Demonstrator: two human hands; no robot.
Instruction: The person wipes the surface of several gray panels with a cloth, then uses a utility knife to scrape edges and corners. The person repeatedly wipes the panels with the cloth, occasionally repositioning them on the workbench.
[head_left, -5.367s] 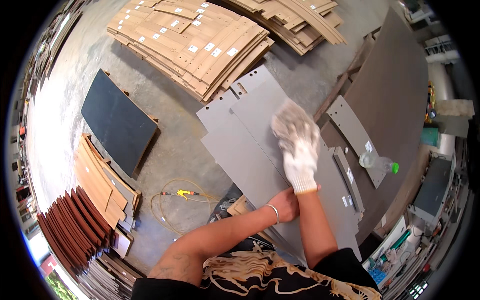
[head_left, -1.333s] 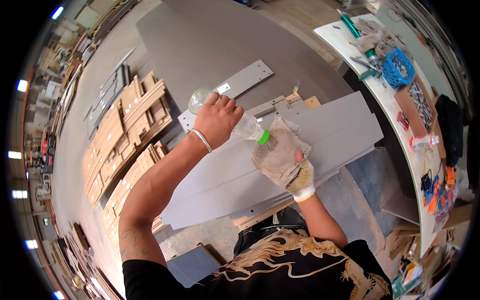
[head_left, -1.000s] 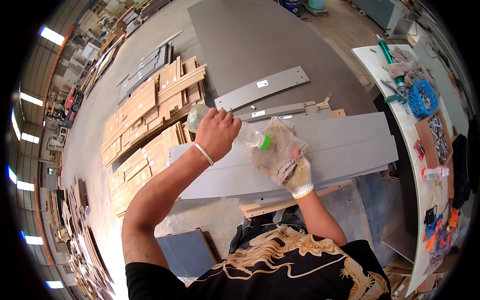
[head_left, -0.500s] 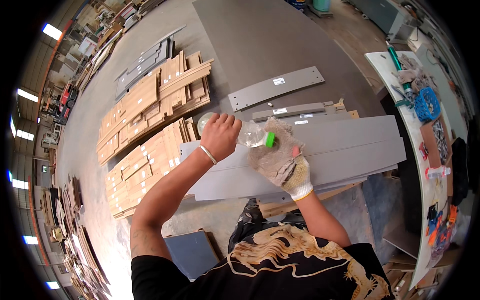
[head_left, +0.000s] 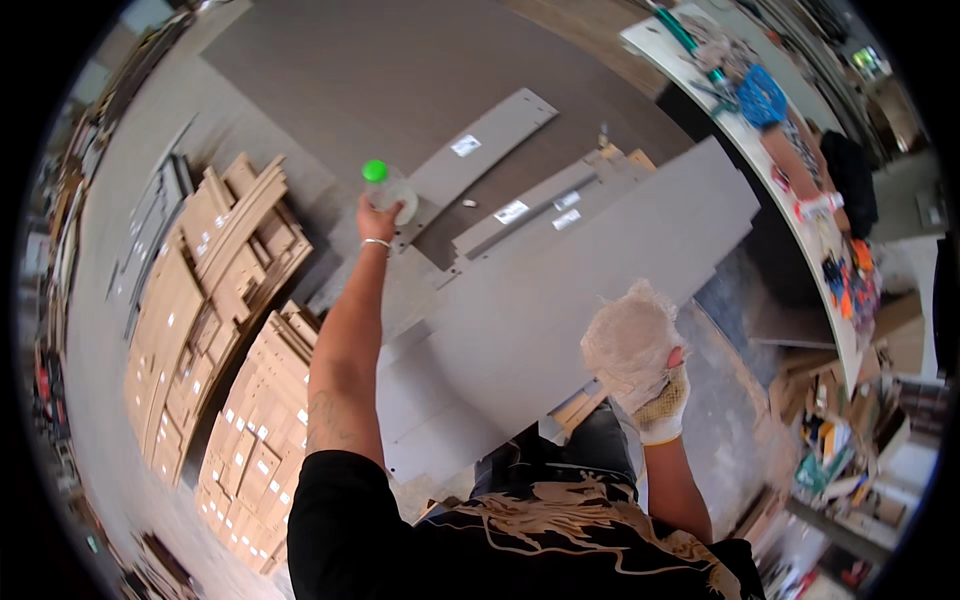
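My bare left hand (head_left: 378, 220) reaches forward, fingers wrapped round a clear plastic bottle (head_left: 398, 200) with a green cap. The bottle is upright at the corner of a narrow grey panel (head_left: 480, 150) bearing a white label; whether it touches the surface I cannot tell. In my right hand (head_left: 660, 405), which wears a white and yellow work glove, is a bunched beige cloth (head_left: 630, 340). That cloth hangs over the right part of a stack of large grey panels (head_left: 570, 290). A bare fingertip shows beside the cloth.
Stacks of labelled light-wood panels (head_left: 260, 440) stand on the floor to the left. At the right, a long white bench (head_left: 650, 40) carries a blue plastic basket (head_left: 762, 97), rags and tools. Smaller grey strips (head_left: 520, 212) lie beyond the large panels.
My left hand has swung the bottle away from the cloth, forward and left, and turned it cap up. My right hand has drawn back to the right with the cloth. The view has turned.
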